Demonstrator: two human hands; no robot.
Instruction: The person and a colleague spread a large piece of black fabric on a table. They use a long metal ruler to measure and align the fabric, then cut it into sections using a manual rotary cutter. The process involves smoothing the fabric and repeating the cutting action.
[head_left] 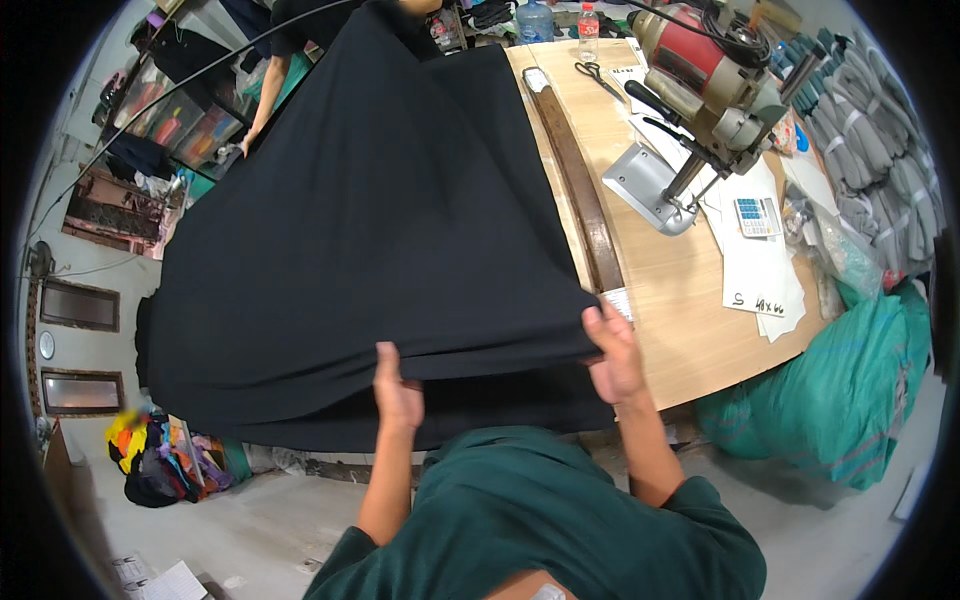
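A large sheet of black fabric spreads over the table, its near edge raised between my two hands. My left hand grips that edge near the middle, thumb on top and fingers hidden underneath. At the fabric's right corner, my right hand pinches the edge between thumb and fingers. Below the lifted edge, another black layer lies along the table's near side. Across the table, another person's hand touches the fabric's far left edge, and the cloth rises in a peak at the far side.
Right of the fabric lies a long brown wooden bar on the table. Beyond it stand a cutting machine, scissors, a bottle, papers and a calculator. A green sack sits at the right corner.
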